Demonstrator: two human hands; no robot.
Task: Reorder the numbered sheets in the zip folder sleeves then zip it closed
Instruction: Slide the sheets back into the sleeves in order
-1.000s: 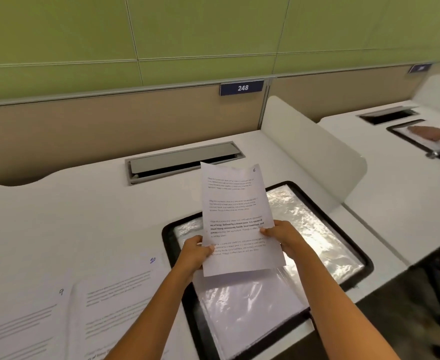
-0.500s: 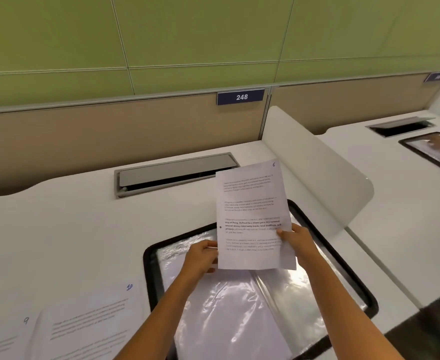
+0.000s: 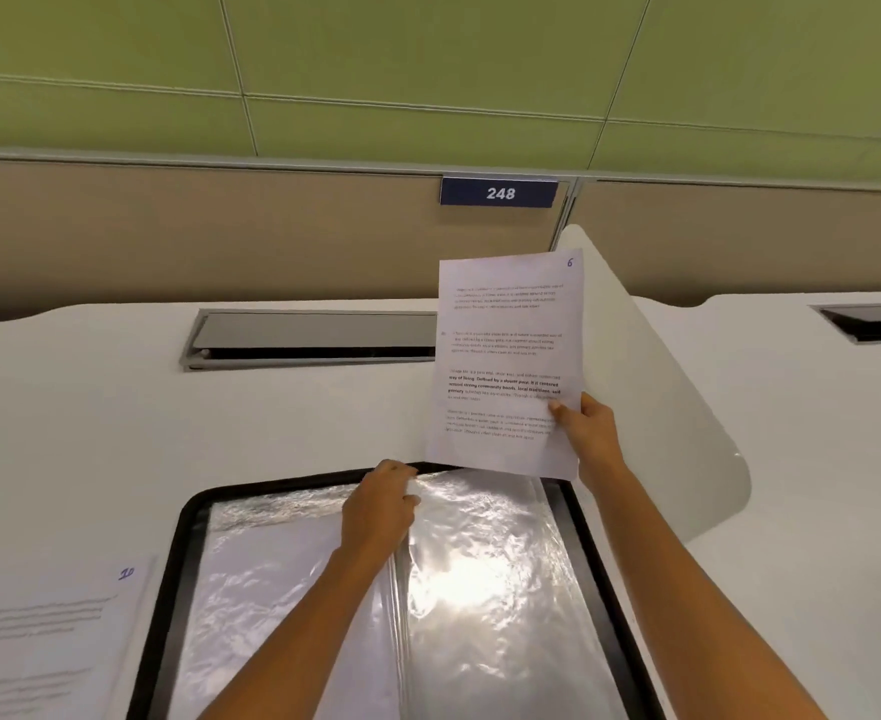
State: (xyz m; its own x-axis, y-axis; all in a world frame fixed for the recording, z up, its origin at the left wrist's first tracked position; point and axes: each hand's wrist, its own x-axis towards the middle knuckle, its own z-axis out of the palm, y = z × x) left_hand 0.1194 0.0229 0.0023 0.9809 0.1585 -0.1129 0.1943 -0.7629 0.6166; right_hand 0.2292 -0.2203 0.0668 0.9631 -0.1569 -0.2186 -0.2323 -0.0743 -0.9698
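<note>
On the white desk (image 3: 90, 433), the black-edged zip folder (image 3: 188, 517) is laid open across the lower centre of the frame. The white printed sheet (image 3: 506, 356), numbered "6" in blue ink, is now held up at centre right by the right hand (image 3: 591, 433) alone, pinched at its right edge. The left hand (image 3: 381, 506) has been taken off it and is curled on the top edge of a clear plastic sleeve (image 3: 480, 563), so insertion is judged imminent. "10" is read on the paper sheet (image 3: 38, 641) at lower left, "248" on the blue wall plate (image 3: 499, 192).
</note>
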